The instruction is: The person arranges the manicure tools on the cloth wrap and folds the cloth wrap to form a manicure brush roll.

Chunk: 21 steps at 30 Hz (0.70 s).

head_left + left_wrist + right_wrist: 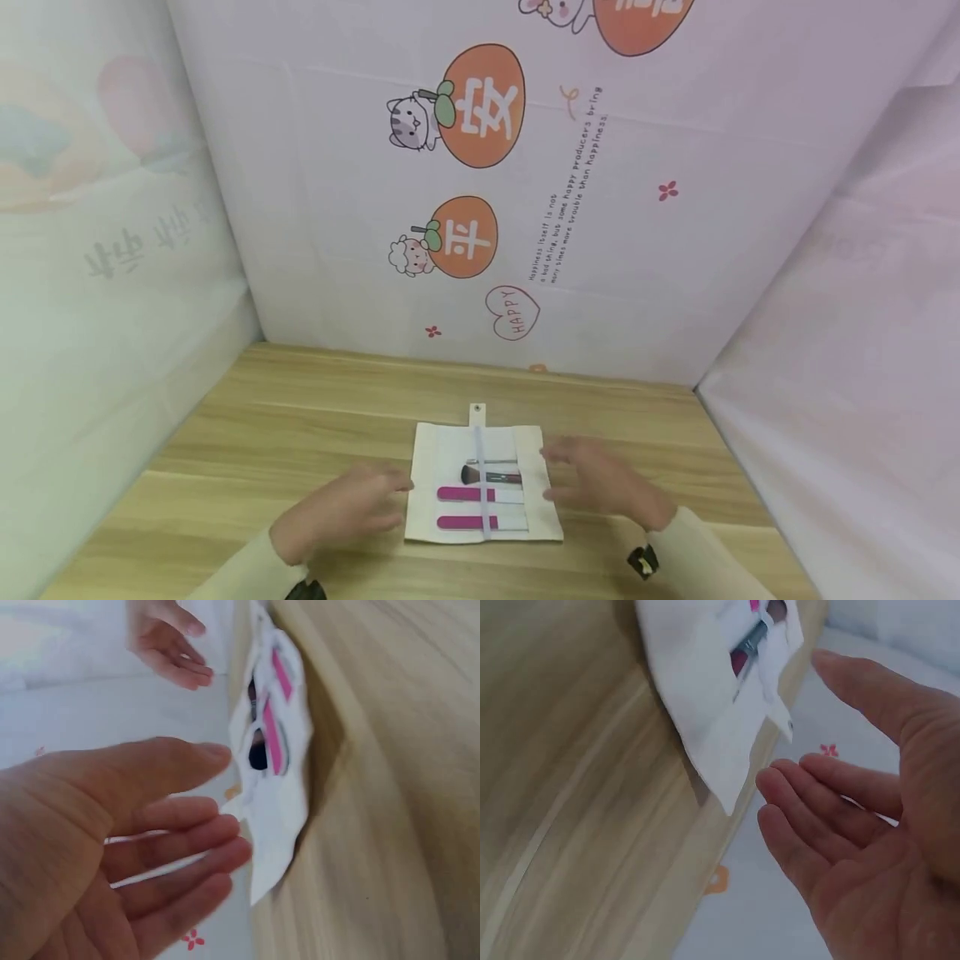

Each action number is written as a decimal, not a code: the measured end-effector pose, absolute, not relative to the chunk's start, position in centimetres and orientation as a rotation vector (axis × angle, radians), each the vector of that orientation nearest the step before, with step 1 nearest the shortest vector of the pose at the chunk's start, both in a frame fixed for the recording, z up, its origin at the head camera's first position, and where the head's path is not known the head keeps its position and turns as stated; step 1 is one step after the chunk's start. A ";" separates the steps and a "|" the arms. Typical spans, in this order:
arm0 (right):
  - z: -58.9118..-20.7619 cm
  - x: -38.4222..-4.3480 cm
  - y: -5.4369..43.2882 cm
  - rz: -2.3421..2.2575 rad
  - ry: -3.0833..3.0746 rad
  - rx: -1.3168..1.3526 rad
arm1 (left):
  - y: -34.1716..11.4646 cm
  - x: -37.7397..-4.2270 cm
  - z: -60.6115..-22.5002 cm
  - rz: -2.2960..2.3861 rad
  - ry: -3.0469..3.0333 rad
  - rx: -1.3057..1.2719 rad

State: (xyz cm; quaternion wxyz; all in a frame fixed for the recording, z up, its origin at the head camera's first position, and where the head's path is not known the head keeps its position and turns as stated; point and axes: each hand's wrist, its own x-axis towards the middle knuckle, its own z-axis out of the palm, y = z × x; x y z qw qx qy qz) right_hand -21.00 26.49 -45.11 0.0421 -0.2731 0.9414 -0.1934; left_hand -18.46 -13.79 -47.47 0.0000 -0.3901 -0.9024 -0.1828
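Observation:
A white fabric tool case (423, 500) lies spread out on the wooden table, its snap tab (477, 411) pointing away from me. Under its pale elastic band (483, 479) sit two magenta-handled flat tools, the upper one (457, 493) above the lower one (459, 522). Above these lie a dark-bristled makeup brush (470, 474) and a thin, slim tool (495, 461). My left hand (348, 507) is beside the case's left edge, fingers loosely extended and holding nothing. Beside the right edge, my right hand (603, 479) is likewise unfurled with nothing in it. Whether fingertips touch the fabric, I cannot tell.
The wooden tabletop (360, 417) extends around the case. A white printed sheet (337, 250) rises behind it, with further white sheets at the left (97, 350) and right (847, 358) sides.

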 end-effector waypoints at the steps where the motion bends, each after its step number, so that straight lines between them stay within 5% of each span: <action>1: -45.0 -20.3 26.6 -0.487 2.894 -0.935 | -13.5 -18.4 -47.6 -0.488 -2.803 -1.254; 4: -45.5 -18.5 26.8 -0.309 2.915 -1.161 | -12.6 -18.4 -48.2 -0.315 -2.744 -1.337; 10: -46.9 -16.3 26.1 -0.190 2.909 -1.187 | -11.5 -18.0 -49.0 -0.182 -2.727 -1.447; 21: -49.3 -16.7 26.4 -0.350 2.843 -1.228 | -11.6 -18.5 -49.5 -0.266 -2.740 -1.466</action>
